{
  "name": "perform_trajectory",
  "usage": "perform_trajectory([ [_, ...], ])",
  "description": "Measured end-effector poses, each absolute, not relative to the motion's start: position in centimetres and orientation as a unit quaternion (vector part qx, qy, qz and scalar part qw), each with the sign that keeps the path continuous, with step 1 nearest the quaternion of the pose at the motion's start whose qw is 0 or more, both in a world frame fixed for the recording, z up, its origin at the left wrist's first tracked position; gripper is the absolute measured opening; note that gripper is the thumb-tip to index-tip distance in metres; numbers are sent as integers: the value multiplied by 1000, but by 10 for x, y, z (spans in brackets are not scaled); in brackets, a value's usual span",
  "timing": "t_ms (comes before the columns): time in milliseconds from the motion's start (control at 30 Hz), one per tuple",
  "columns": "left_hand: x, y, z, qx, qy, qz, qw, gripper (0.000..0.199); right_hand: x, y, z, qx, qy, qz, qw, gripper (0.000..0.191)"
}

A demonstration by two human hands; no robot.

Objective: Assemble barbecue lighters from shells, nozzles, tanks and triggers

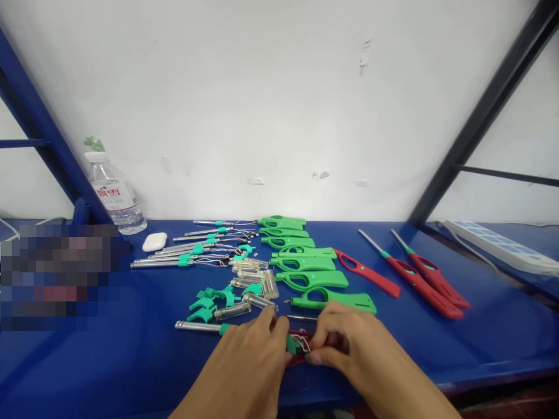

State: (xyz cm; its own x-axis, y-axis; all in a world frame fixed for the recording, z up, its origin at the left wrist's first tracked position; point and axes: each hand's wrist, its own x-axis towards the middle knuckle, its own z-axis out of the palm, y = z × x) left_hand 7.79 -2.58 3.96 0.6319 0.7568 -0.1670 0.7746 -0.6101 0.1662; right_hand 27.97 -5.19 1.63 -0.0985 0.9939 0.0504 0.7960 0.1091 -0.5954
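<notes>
At the front of the blue table, both hands work on a part-assembled red gas lighter [298, 362]. Its metal tube [198, 327] points left, with a green collar beside my left hand. My left hand [251, 355] is closed over the lighter, fingertips by the green trigger [291, 344]. My right hand [353, 337] pinches the lighter's other end, thumb and forefinger at the white wires [301, 339]. What exactly lies between those fingertips is hidden. Just behind the hands are a thin metal rod [302, 318] and a green lighter shell [334, 301].
Behind lie several green shells [305, 263], metal tubes with wires [170, 250], clear fuel tanks [233, 311] and green triggers [202, 314]. Red lighters [423, 285] and a red shell [369, 277] lie right. A water bottle [116, 195], white case [154, 241] and power strip [502, 247] stand farther out.
</notes>
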Motion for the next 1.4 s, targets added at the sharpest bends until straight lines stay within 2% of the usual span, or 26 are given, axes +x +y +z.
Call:
perform_trajectory([
  [367,75,-24,34,900,427,-24,82,23,275,-54,13,-645,-709,199,205,23],
  [533,76,-24,38,895,436,-25,93,22,278,-71,5,-577,-784,77,216,23],
  [667,76,-24,38,895,438,-24,85,24,284,-84,0,-524,-832,-17,182,46],
  [733,76,-24,38,895,438,-24,84,23,286,-87,-1,-514,-838,-36,181,50],
  [1033,79,-26,42,892,442,-28,96,25,290,-87,8,-510,-832,-6,217,42],
  [1400,80,-28,43,890,439,-26,119,31,278,-66,24,-572,-802,78,157,15],
])
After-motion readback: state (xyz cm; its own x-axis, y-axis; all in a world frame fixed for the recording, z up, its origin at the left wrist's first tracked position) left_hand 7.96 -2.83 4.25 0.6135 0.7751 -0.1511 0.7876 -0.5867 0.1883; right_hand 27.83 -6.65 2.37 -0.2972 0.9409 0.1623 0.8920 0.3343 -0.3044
